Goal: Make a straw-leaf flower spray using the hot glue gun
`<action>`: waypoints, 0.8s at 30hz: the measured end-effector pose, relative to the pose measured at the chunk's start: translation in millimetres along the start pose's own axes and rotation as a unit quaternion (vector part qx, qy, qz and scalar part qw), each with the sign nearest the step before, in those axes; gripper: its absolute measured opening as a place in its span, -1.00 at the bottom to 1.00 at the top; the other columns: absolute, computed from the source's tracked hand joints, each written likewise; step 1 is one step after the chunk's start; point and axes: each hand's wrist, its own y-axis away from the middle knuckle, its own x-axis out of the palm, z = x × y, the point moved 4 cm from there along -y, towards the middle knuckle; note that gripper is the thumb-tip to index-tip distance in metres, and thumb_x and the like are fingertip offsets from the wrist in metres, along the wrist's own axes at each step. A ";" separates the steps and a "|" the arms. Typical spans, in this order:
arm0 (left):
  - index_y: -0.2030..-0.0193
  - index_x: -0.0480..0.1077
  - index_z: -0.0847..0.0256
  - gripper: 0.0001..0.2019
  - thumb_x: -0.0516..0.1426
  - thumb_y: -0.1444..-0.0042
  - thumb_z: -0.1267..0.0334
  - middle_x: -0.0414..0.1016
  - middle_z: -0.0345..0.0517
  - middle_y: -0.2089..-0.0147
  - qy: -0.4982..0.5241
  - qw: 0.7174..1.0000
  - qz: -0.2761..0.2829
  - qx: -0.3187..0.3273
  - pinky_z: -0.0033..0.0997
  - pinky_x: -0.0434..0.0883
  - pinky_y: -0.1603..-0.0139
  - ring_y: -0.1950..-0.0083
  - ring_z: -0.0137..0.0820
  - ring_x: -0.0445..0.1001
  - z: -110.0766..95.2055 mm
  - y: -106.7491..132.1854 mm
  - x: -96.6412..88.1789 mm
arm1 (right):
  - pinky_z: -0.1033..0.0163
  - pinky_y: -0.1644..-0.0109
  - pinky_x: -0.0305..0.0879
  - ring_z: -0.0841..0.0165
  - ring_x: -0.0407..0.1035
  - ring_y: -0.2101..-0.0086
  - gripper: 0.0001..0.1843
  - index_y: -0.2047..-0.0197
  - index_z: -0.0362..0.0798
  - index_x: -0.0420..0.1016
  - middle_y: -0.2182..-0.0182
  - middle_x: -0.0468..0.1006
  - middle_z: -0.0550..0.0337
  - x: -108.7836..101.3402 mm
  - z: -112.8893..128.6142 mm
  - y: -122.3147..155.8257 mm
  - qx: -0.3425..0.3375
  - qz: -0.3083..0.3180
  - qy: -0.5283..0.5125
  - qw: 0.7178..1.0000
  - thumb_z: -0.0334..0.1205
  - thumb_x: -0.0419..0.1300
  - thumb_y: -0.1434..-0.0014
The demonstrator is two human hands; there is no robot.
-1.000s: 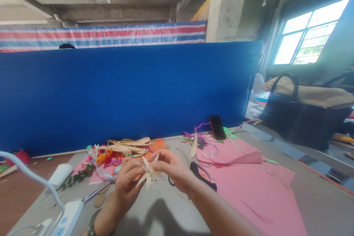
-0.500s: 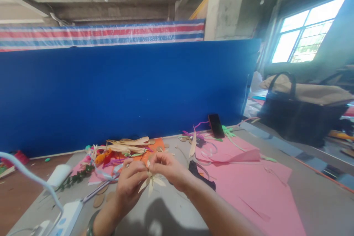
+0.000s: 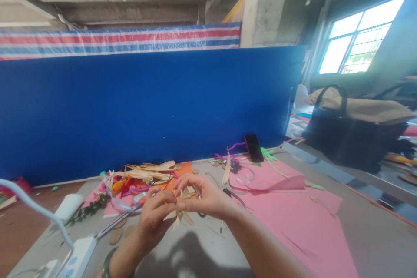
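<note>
Pale, dried-leaf petals, perhaps corn husk, form a small flower (image 3: 179,216) between my hands, low over the grey table. My left hand (image 3: 156,213) is closed around its base, fingers curled, a ring on one finger. From the right, my right hand (image 3: 203,197) meets it, thumb against the flower and fingers bent over the top. Its grip centres on the flower's upper part, which the fingers partly hide. Behind the right hand, parts of a dark object with a loop (image 3: 202,214) and a thin metallic tip (image 3: 222,226) show; its kind is unclear.
Dried husk strips (image 3: 150,170), orange paper and coloured scraps lie behind my hands. Pink sheets (image 3: 299,226) cover the right side, with a phone (image 3: 253,148) leaning on the blue partition (image 3: 146,108). At left are a power strip (image 3: 80,254) and a white roll (image 3: 69,207).
My right hand has shifted slightly right and its fingers arch more over the flower. The black object beside my right wrist is no longer visible there; dark parts now show behind the hand.
</note>
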 end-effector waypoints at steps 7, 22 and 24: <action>0.21 0.48 0.10 -0.86 0.10 -0.22 0.39 0.58 -0.15 0.28 -0.019 1.000 0.006 0.002 -0.24 0.25 0.08 0.27 -0.35 0.53 -3.7 1.2 1.4 | 0.17 0.12 0.30 0.31 0.43 0.26 -0.72 0.55 -0.06 0.37 0.30 0.56 0.13 1.5 6.8 0.9 -0.018 -0.007 0.028 0.999 -0.14 0.34 -0.03; 0.12 0.46 0.09 -0.79 0.05 -0.24 0.42 0.61 -0.10 0.26 -0.041 0.999 -0.011 0.022 -0.25 0.31 0.10 0.26 -0.33 0.54 -16.3 -1.0 -5.8 | 0.24 0.21 0.24 0.36 0.38 0.32 -0.68 0.53 -0.07 0.38 0.36 0.51 0.20 14.0 -7.8 -0.2 0.070 -0.009 -0.078 0.994 -0.05 0.36 0.04; 0.13 0.46 0.10 -0.79 0.05 -0.23 0.43 0.60 -0.11 0.27 -0.043 0.999 -0.019 0.015 -0.26 0.30 0.11 0.26 -0.33 0.54 -13.9 0.6 -6.0 | 0.25 0.23 0.23 0.37 0.36 0.34 -0.67 0.52 -0.08 0.39 0.36 0.50 0.19 13.1 -9.8 -0.9 0.075 -0.017 -0.082 0.994 -0.03 0.37 0.04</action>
